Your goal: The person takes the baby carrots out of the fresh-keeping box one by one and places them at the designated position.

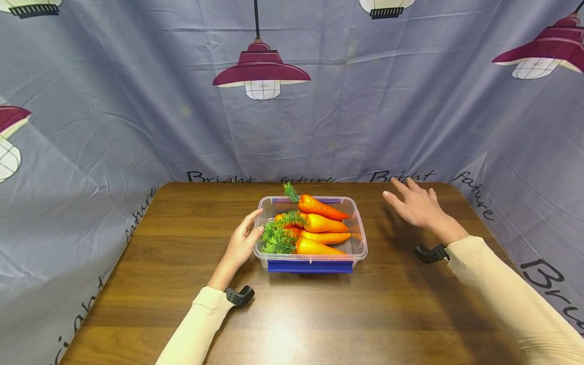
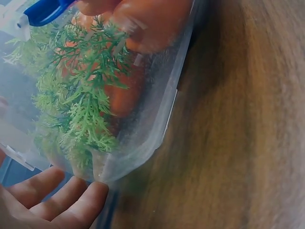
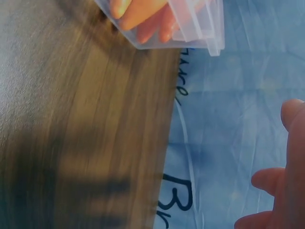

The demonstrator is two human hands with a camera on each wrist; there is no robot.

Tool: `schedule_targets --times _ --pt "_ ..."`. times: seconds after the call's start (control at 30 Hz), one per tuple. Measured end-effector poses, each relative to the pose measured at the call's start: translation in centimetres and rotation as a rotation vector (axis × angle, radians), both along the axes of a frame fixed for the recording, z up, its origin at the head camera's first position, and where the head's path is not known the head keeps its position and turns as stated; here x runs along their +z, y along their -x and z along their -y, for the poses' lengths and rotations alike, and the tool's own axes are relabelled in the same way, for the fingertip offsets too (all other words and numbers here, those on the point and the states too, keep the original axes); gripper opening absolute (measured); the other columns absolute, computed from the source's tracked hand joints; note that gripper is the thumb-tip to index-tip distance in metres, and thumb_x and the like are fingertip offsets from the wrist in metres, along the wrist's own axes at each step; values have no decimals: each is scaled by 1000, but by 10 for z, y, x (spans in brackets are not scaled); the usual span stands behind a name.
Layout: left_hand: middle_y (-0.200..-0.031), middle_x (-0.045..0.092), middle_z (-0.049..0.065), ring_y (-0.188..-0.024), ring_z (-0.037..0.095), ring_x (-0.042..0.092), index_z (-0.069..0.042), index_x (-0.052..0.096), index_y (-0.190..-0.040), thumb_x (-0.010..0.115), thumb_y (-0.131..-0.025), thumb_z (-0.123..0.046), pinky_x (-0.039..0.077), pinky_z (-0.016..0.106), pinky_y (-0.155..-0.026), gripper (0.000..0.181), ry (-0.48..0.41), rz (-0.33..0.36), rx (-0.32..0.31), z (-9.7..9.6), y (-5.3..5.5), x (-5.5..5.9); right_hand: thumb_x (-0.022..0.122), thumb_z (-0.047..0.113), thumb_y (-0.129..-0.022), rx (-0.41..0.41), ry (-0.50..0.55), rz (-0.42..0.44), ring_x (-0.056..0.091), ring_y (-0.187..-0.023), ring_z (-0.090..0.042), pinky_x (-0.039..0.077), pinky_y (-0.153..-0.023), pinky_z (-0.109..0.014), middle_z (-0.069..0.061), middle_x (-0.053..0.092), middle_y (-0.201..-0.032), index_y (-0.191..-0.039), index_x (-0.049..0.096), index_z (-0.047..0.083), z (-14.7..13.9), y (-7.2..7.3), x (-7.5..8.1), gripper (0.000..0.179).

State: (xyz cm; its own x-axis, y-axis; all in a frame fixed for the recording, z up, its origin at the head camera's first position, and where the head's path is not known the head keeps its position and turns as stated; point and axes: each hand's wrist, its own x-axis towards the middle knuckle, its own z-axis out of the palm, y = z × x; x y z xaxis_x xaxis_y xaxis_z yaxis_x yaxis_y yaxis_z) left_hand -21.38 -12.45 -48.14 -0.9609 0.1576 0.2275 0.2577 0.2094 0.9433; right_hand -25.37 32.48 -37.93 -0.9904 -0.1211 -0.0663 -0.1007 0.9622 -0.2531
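My left hand (image 1: 239,243) is resting at the left end of the clear box (image 1: 310,257), fingers and thumb loosely apart; in the left wrist view my fingertips are touching the outside of its wall, and I can't tell whether they are bearing any weight. My right hand (image 1: 416,207) is hovering above the table (image 1: 191,223), well to the right of the box, fingers spread wide and holding nothing, and it is casting a shadow (image 3: 71,186) on the wood. The box is standing near the middle of the table, its blue latch (image 1: 310,266) facing me. Inside, the carrots (image 1: 326,223) are lying in a heap, their tips pointing right and their leaves (image 1: 278,238) mostly bunching at the left, just beside my left hand. The farthest carrot is lying aslant, its leaves rising past the far rim. I am wearing a black band (image 1: 240,295) on each wrist, next to cream sleeves (image 1: 493,284). Behind the table, a grey-blue cloth (image 1: 319,132) is hanging, showing printed lamps (image 1: 261,66) and black lettering (image 1: 403,176).
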Motion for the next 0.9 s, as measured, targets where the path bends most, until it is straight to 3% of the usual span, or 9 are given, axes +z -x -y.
schedule_targets --times 0.3,0.53,0.9 --pt "-161 38 23 -149 44 36 -5 43 -153 51 -103 -9 35 59 -119 51 -22 3 -14 -2 0 -1 23 65 -104 35 32 -22 19 -147 -61 8 -112 -82 -40 16 -162 -163 21 9 14 0 7 81" --pt "-161 39 21 -150 42 36 -7 44 -153 51 -102 -9 32 58 -121 51 -26 4 -2 -2 2 0 31 54 -107 119 113 -66 27 -149 -53 24 -115 -73 -31 31 -162 -161 26 7 39 -1 15 72" --pt "-160 41 21 -148 42 40 -6 44 -152 51 -102 -8 37 58 -118 51 -34 1 5 -2 1 0 44 44 -107 268 231 -76 44 -142 -45 35 -116 -63 -24 49 -153 -156 39 9 85 -8 18 61"
